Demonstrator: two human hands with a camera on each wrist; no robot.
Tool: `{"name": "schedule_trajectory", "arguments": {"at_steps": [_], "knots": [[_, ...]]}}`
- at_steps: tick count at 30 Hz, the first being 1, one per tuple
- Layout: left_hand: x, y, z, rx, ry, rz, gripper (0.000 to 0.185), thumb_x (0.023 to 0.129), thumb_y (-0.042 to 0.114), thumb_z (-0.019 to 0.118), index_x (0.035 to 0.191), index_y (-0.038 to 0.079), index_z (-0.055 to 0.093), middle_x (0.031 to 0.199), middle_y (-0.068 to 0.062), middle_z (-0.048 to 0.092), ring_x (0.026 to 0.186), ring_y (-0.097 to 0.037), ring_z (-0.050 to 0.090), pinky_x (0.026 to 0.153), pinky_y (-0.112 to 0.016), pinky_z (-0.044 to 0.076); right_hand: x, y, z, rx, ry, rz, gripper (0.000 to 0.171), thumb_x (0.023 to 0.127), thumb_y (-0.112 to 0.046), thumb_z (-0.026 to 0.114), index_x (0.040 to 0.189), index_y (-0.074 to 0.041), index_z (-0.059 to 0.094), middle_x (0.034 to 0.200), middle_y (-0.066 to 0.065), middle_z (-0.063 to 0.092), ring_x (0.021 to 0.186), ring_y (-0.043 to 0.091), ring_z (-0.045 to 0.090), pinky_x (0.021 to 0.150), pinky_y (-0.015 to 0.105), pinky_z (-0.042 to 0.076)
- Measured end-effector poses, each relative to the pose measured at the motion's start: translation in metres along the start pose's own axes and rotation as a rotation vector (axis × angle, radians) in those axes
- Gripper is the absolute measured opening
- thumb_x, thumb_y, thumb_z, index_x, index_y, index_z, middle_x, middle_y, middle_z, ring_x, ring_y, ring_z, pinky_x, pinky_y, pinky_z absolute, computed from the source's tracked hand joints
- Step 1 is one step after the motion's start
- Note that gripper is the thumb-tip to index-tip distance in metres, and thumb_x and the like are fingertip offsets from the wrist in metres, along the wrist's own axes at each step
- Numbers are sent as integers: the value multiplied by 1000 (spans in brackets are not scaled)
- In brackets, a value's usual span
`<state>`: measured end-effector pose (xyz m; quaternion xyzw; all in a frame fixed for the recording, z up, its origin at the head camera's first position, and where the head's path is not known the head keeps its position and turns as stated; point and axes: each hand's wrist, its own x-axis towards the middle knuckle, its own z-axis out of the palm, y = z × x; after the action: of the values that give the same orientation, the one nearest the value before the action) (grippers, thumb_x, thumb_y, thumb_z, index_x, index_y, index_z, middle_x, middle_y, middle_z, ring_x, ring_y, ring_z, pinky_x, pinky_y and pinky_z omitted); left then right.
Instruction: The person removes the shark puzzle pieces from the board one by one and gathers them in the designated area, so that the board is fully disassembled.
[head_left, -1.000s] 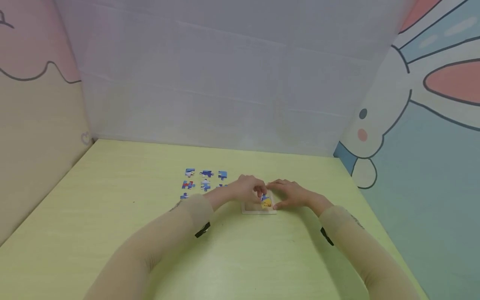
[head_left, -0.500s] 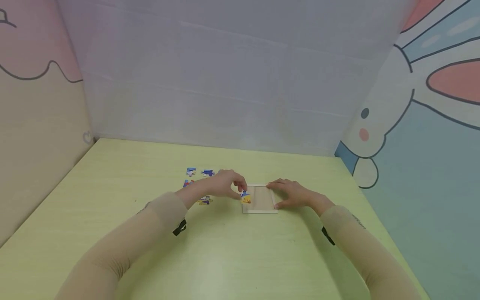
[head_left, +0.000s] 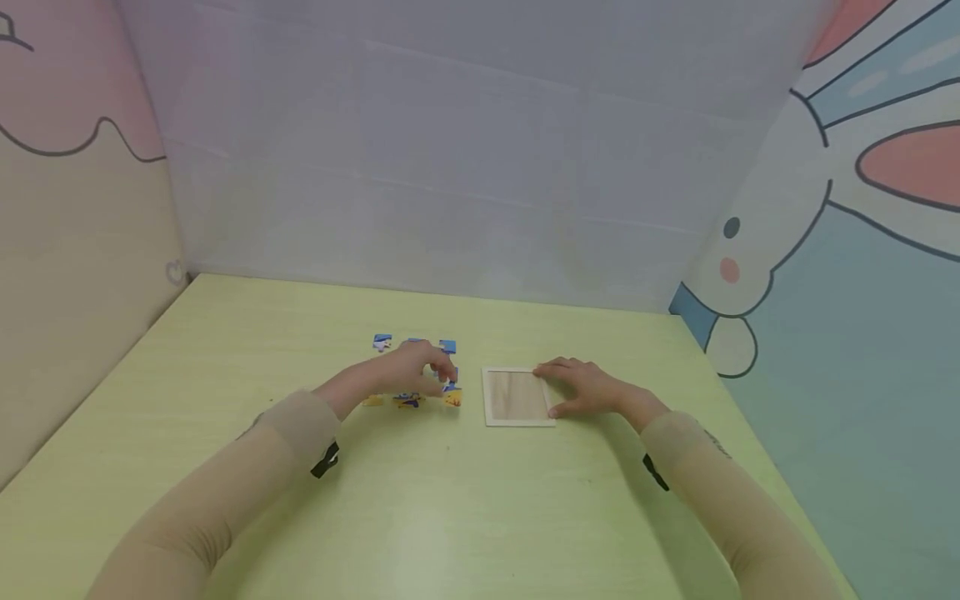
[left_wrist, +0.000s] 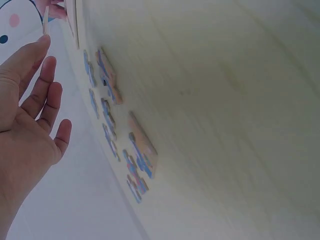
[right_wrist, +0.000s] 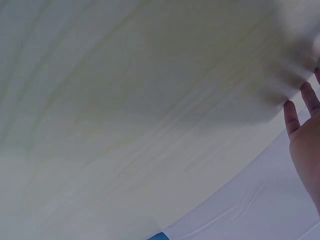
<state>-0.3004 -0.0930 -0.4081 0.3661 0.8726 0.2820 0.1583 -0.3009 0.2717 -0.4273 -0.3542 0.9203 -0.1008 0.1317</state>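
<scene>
My left hand (head_left: 408, 368) pinches a yellow-and-blue jigsaw piece (head_left: 452, 397) above the table, at the right side of the group of laid-out pieces. In the left wrist view that held piece (left_wrist: 46, 21) shows edge-on between thumb and finger, the other fingers loosely bent. Beneath and around the left hand lie several loose jigsaw pieces (head_left: 382, 342), some hidden by it. A square wooden puzzle tray (head_left: 517, 396) lies flat to their right, its bare base showing. My right hand (head_left: 588, 390) rests at the tray's right edge, thumb and fingers spread apart.
The pale yellow table (head_left: 480, 500) stretches out on all sides of the tray and pieces. A white sheet (head_left: 450, 167) rises behind its far edge. Walls with painted cartoon figures (head_left: 765, 225) stand at left and right.
Holding the yellow-and-blue piece, my left hand has moved left, from over the tray to the group of pieces. The tray's base is uncovered. My right hand stays put.
</scene>
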Motion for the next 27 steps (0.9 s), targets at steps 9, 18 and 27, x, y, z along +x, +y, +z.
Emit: {"name": "schedule_trajectory", "arguments": {"at_steps": [9, 18, 27], "knots": [[-4, -12, 10, 7, 13, -9, 19, 82, 13, 72, 101, 19, 69, 91, 10, 63, 84, -9, 54, 76, -27, 46, -1, -7, -3, 3, 9, -17, 74, 82, -51, 66, 142, -14, 41, 142, 9, 43, 130, 31, 38, 97, 60, 32], [-6, -14, 11, 61, -5, -54, 19, 82, 17, 74, 99, 20, 69, 89, 10, 62, 85, -8, 52, 92, -39, 39, 3, -12, -5, 1, -7, -16, 72, 83, -47, 67, 142, -16, 41, 143, 8, 42, 132, 30, 37, 99, 59, 30], [-8, -15, -2, 168, 64, -48, 25, 84, 23, 71, 110, 21, 69, 89, 14, 61, 95, -15, 51, 100, -55, 24, 4, -9, -5, 31, -24, 1, 74, 82, -48, 67, 144, -16, 40, 146, 9, 39, 134, 32, 34, 100, 62, 27]]}}
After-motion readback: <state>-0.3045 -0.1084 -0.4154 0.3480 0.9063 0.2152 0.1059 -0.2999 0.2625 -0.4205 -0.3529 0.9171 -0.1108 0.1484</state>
